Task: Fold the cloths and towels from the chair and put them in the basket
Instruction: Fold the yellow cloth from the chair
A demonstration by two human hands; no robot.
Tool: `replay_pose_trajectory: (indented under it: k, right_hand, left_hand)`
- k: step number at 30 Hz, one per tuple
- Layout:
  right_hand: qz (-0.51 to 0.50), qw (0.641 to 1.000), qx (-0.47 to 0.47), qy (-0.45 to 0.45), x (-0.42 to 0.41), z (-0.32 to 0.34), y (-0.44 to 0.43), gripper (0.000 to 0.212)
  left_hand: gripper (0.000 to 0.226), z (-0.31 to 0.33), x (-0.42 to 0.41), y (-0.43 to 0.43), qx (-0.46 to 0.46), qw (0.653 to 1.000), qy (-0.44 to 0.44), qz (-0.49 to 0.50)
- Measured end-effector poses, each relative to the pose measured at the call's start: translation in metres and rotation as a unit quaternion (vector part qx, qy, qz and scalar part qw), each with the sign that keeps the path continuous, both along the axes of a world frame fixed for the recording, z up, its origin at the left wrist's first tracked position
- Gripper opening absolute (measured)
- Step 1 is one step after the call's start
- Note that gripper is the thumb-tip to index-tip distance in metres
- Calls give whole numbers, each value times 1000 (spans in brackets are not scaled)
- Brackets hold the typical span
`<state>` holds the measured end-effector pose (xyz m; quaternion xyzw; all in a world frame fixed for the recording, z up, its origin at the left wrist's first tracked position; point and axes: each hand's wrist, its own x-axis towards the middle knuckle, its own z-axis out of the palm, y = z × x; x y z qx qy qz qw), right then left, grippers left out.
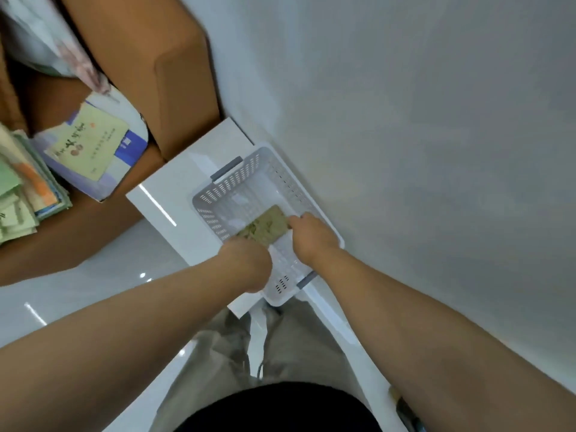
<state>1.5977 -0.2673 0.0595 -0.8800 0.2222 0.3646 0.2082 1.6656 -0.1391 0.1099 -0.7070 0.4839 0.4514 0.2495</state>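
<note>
A white perforated basket (237,179) with grey handles stands on a low white table beside the wall. Inside it, low over the bottom, is a folded olive-green cloth (268,226). My left hand (246,261) grips the cloth's near-left end and my right hand (311,238) grips its right end, both reaching down into the basket. A stack of green, orange and pale cloths (21,194) lies on the brown chair (162,73) at the far left.
The low white table (174,194) stands between the brown chair and the grey wall (436,120). A white bag with a yellow-green label (93,151) and a pale floral bundle (46,35) sit on the chair. Glossy white floor lies below.
</note>
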Motion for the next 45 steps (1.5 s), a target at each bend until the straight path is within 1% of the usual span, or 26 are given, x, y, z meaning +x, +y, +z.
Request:
replay_pose_trajectory:
  k: [1,3,6,8,10,13,15,18,20,23,26,29,31,34,36,38,41,45]
  right_hand:
    - [-22,1000,-5,-6,-9,19,1,44]
    - [-76,997,-11,-15,-26,56,6,43]
    - [-172,984,6,-36,-50,92,24,43]
    - [-254,965,16,-67,-68,106,41,35]
    - [-349,929,23,-118,-87,117,62,30]
    - [-491,849,25,-191,-121,134,106,25]
    - [-563,799,33,-206,-151,148,143,25]
    - [-637,740,22,-214,-210,161,180,25]
    - [-693,686,1,-222,-256,170,195,24]
    - [-774,578,-45,-255,-337,181,222,21]
    - [-826,479,-95,-282,-426,192,264,19]
    - [-864,396,-124,-286,-521,202,319,19]
    - [-879,356,-142,-284,-587,209,359,18]
    - [-891,331,-164,-263,-687,226,419,19]
    - [-897,326,-177,-239,-749,239,453,20]
    - [-902,322,-186,-218,-813,249,479,21]
    - [-909,308,-195,-204,-899,255,497,20]
    - [-910,307,-198,-195,-1008,249,493,21]
  left_hand:
    - [21,15,1,9,-39,999,-17,23]
    - [22,41,3,25,-83,995,-27,53]
    - [25,62,5,48,-111,991,-11,78]
    - [28,70,3,56,-141,988,5,61]
    - [32,74,-1,59,-182,983,15,33]
    - [34,86,-15,55,-229,972,33,-32]
    - [34,102,-35,52,-243,965,44,-83]
    - [27,132,-85,39,-269,949,82,-141]
    - [24,153,-132,33,-282,936,102,-187]
    - [19,168,-217,29,-288,912,146,-253]
    - [20,176,-320,40,-288,881,197,-320]
    - [19,179,-437,67,-286,851,243,-369]
    - [16,179,-518,92,-275,842,269,-377]
    - [8,182,-632,134,-232,852,317,-347]
    - [12,187,-703,162,-197,858,353,-317]
    - [11,195,-772,186,-170,857,383,-300]
    - [12,204,-864,207,-153,855,401,-290]
    - [9,193,-978,202,-139,856,406,-288]
